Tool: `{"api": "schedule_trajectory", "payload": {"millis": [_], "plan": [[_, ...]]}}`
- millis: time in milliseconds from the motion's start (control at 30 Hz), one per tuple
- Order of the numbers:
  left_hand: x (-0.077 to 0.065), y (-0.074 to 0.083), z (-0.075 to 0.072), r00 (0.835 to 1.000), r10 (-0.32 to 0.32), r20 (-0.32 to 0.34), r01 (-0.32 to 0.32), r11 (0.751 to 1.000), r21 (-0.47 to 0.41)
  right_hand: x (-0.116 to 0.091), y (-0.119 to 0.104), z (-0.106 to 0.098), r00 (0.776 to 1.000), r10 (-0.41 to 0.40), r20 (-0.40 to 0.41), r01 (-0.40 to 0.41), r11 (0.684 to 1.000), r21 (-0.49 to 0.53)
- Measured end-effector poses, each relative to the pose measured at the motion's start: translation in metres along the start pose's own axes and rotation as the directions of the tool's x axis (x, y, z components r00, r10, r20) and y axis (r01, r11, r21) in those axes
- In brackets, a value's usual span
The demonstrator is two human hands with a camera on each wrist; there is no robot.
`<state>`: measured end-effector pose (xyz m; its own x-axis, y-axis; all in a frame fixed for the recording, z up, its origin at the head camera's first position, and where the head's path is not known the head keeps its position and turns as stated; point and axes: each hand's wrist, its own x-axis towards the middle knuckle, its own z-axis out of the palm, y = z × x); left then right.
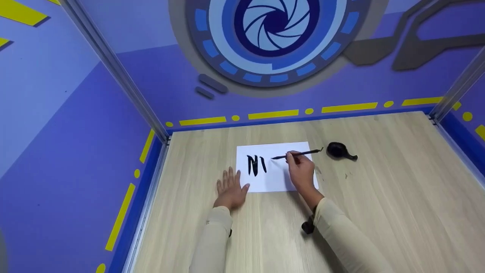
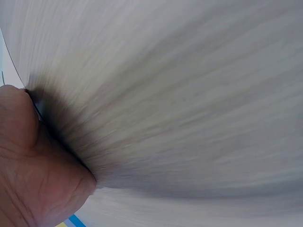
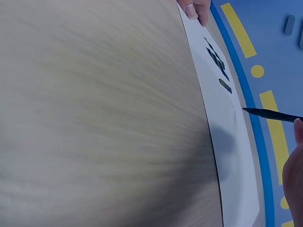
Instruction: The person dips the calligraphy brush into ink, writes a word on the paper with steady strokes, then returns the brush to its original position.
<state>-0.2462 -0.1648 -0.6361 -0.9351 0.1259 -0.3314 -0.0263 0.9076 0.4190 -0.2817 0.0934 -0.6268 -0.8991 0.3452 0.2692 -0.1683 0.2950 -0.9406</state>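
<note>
A white sheet of paper (image 1: 278, 182) lies on the wooden table, with black brush strokes (image 1: 255, 166) on its left half: an N shape and a single slanting stroke beside it. My right hand (image 1: 302, 172) pinches a dark writing brush (image 1: 308, 152) over the paper's right half. The brush lies nearly level, its tip pointing left, just right of the last stroke. In the right wrist view the brush tip (image 3: 251, 111) shows above the sheet. My left hand (image 1: 232, 190) rests flat at the paper's lower left edge, fingers spread and thumb on the corner.
To the right of the paper sits a black, rounded ink dish (image 1: 337, 150) with a short handle. Small dark marks (image 1: 348, 175) spot the table near it. Blue and purple panels (image 1: 151, 83) with yellow markings stand along the table's back and sides.
</note>
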Motion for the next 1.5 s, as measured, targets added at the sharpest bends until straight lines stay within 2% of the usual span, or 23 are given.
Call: {"api": "schedule_trajectory", "payload": {"millis": [167, 400, 600, 1100, 1233, 1400, 1500], "plan": [[0.007, -0.005, 0.006, 1.000, -0.015, 0.005, 0.015, 1.000, -0.001, 0.002, 0.001, 0.000, 1.000, 0.003, -0.004, -0.003, 1.000, 0.015], [0.000, 0.001, 0.000, 1.000, 0.000, -0.002, 0.000, 1.000, -0.001, 0.002, 0.004, -0.003, 1.000, -0.001, -0.015, 0.001, 1.000, -0.008], [0.004, -0.003, 0.002, 1.000, 0.014, -0.008, -0.015, 0.999, -0.036, 0.004, 0.002, -0.002, 0.999, 0.006, -0.036, -0.004, 0.999, 0.041], [-0.003, 0.002, -0.003, 1.000, -0.002, -0.015, 0.002, 1.000, 0.010, 0.000, 0.004, 0.004, 1.000, 0.008, -0.009, -0.008, 1.000, -0.011], [-0.002, 0.002, -0.003, 1.000, -0.003, -0.011, 0.004, 1.000, 0.015, -0.001, 0.005, 0.005, 1.000, 0.006, -0.006, -0.006, 1.000, -0.006], [-0.003, 0.002, -0.002, 1.000, -0.003, 0.002, 0.004, 1.000, -0.020, -0.002, 0.006, 0.007, 1.000, 0.013, 0.008, -0.013, 1.000, 0.023], [0.003, -0.001, 0.003, 1.000, -0.006, -0.001, 0.006, 1.000, -0.016, -0.003, 0.007, 0.007, 1.000, 0.019, 0.015, -0.020, 0.999, 0.042]]}}
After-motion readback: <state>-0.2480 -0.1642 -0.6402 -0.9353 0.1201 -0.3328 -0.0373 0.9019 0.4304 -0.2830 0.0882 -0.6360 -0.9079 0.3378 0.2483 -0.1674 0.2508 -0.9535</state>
